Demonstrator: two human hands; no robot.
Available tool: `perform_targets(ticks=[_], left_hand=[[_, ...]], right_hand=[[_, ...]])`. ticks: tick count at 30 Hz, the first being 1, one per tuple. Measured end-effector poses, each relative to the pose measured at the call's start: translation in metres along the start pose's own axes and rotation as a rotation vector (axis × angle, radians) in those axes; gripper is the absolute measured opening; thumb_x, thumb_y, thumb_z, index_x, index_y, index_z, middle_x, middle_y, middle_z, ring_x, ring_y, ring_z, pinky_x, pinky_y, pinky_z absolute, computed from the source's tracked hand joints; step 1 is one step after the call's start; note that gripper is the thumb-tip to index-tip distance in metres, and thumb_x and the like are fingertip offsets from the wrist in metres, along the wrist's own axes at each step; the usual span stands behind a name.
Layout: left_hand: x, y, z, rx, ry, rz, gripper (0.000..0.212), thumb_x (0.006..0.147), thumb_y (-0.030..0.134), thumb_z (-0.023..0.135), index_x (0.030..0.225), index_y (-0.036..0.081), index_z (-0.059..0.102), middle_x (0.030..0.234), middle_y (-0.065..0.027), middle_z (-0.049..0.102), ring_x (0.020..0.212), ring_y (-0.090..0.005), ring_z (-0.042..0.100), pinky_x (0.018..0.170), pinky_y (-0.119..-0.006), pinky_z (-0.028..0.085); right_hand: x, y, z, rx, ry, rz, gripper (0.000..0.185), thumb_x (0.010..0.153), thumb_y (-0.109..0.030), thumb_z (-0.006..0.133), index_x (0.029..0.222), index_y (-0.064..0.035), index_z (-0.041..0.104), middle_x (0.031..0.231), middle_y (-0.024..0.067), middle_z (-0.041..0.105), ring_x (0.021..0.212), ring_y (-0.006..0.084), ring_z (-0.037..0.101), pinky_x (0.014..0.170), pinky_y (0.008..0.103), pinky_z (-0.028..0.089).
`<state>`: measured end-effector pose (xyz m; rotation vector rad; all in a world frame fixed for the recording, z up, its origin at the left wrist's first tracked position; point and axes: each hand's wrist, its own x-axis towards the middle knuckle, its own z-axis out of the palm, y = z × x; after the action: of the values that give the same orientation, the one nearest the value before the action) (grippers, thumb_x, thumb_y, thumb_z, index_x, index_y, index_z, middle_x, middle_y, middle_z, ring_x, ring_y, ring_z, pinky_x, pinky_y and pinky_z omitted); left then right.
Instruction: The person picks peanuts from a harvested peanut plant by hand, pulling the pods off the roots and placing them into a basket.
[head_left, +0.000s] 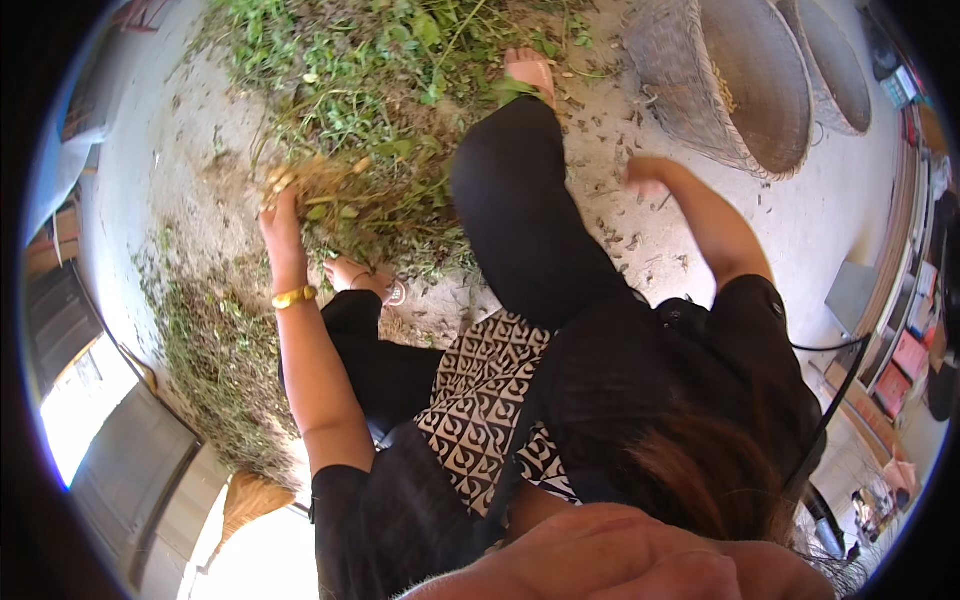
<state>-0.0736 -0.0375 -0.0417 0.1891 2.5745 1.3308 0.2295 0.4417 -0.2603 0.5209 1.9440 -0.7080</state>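
Note:
My left hand (282, 214), with a yellow bangle at the wrist, grips the root end of a peanut plant (330, 191). Pale peanut pods (279, 178) show at its fingertips, and the roots and stems trail to the right over the heap. My right hand (646, 175) is in the air between my black-trousered knee and a woven basket (675, 82); it is blurred, and whether it holds anything is unclear. Inside that tilted basket lie some peanuts (721, 88). A large heap of uprooted green plants (360, 82) covers the floor in front of me.
A second woven basket (832, 67) is behind the first. Bits of leaf and soil litter the concrete floor (626, 225). More wilted plants (225, 375) lie at the left. My sandalled feet (529, 69) are spread at the heap. Shelves with boxes (904, 367) line the right side.

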Motion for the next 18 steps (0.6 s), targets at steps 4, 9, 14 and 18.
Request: perform_targets(ticks=[4, 9, 14, 18], left_hand=[[-0.001, 0.005, 0.006, -0.208, 0.187, -0.150, 0.057, 0.080, 0.035, 0.065, 0.110, -0.011, 0.049, 0.105, -0.0208, 0.058, 0.089, -0.0228, 0.055, 0.084, -0.036, 0.046], [0.002, -0.022, -0.008, -0.156, 0.193, -0.217, 0.047, 0.083, 0.028, 0.064, 0.105, -0.010, 0.045, 0.095, -0.0163, 0.057, 0.084, -0.0211, 0.054, 0.078, -0.034, 0.046], [0.014, -0.021, 0.021, -0.020, 0.194, -0.166, 0.035, 0.086, 0.029, 0.062, 0.081, -0.005, 0.055, 0.081, -0.0093, 0.055, 0.075, -0.0160, 0.049, 0.072, -0.033, 0.044], [0.032, -0.046, 0.008, 0.221, 0.108, -0.288, 0.035, 0.087, 0.031, 0.061, 0.081, -0.003, 0.058, 0.075, -0.0062, 0.048, 0.065, -0.0146, 0.039, 0.061, -0.033, 0.037]], right_hand=[[0.085, 0.044, 0.014, -0.540, 0.156, -0.114, 0.021, 0.074, -0.019, 0.059, 0.080, -0.0013, 0.070, 0.088, 0.0198, 0.068, 0.069, 0.0320, 0.066, 0.063, 0.0409, 0.053], [0.124, 0.024, -0.045, 0.332, 0.847, 0.169, 0.046, 0.076, -0.016, 0.055, 0.118, 0.0003, 0.058, 0.120, 0.0278, 0.056, 0.108, 0.0400, 0.056, 0.095, 0.0433, 0.044], [0.157, 0.053, -0.078, 0.373, 0.876, 0.394, 0.067, 0.078, -0.015, 0.055, 0.137, 0.0060, 0.031, 0.143, 0.0267, 0.033, 0.130, 0.0399, 0.036, 0.106, 0.0418, 0.034], [0.182, 0.071, -0.091, 0.453, 0.901, 0.471, 0.080, 0.077, -0.015, 0.059, 0.143, 0.0060, 0.019, 0.148, 0.0249, 0.025, 0.137, 0.0380, 0.027, 0.110, 0.0425, 0.028]])
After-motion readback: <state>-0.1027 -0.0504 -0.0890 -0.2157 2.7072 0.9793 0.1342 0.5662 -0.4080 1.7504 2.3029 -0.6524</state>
